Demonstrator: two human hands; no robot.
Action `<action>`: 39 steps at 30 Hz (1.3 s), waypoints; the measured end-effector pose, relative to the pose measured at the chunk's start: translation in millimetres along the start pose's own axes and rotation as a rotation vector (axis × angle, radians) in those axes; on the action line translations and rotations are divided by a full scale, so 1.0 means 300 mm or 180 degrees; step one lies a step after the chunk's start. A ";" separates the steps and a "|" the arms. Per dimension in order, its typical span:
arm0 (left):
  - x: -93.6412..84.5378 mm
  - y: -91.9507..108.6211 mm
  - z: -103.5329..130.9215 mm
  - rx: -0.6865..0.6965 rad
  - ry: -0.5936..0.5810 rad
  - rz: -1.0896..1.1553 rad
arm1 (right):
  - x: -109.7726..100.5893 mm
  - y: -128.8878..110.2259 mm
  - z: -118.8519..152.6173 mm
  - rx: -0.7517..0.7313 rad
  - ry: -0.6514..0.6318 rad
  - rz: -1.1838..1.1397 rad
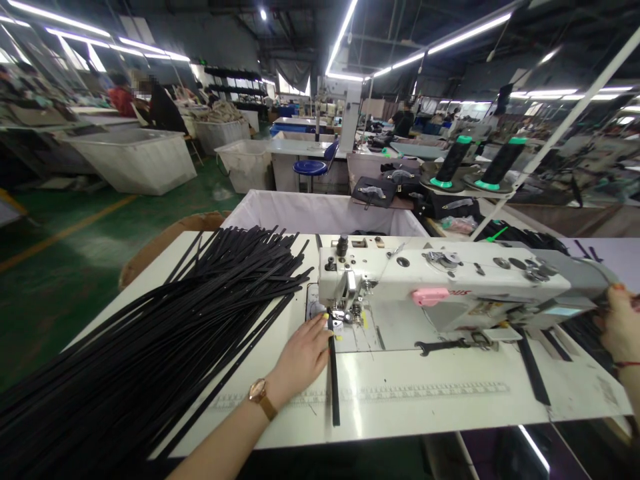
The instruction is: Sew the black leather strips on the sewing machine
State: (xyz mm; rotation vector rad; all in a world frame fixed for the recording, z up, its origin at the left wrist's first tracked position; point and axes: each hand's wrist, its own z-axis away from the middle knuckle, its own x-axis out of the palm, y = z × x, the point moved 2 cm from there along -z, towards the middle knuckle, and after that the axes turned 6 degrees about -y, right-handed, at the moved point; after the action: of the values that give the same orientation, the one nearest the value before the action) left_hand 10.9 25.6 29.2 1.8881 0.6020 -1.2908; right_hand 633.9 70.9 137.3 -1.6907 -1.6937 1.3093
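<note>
My left hand (304, 355), a watch on its wrist, lies on the table left of the needle area. Its fingers are closed together at the upper part of a narrow black strap (335, 393), close to the presser foot (340, 316). The strap's lower end lies straight toward the table's front edge. At the far right, my right hand (623, 323) is curled round the handwheel (607, 275) of the white sewing machine (390, 287); part of its grip is hidden. A large heap of long black straps (165, 333) covers the table's left side.
A wrench (443, 345) lies by the machine base, behind a printed ruler scale (415, 390). Another black strip (535, 370) hangs at right. Two black thread cones (453, 162) stand behind the machine. Beyond the table is a pale bin (300, 212); people sit farther back.
</note>
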 end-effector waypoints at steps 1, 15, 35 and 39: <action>-0.009 -0.015 -0.003 -0.0007 0.0070 0.0062 | -0.020 -0.036 0.023 0.0099 -0.0113 0.0294; 0.002 -0.143 -0.100 0.0345 0.0267 0.0254 | -0.125 -0.484 1.513 -0.3184 -0.4395 0.0051; -0.039 -0.161 -0.054 0.0905 -0.0115 -0.0185 | -0.110 -0.424 1.574 -0.3390 -0.4774 0.1070; -0.048 -0.155 -0.055 0.0912 -0.0157 -0.0113 | -0.112 -0.432 1.571 -0.3455 -0.4661 0.1002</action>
State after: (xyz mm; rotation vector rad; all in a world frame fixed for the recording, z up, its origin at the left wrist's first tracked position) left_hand -19.0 67.4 30.8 2.0754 0.4449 -1.5076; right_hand 183.2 -88.9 30.7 -1.3850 -3.5515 2.2959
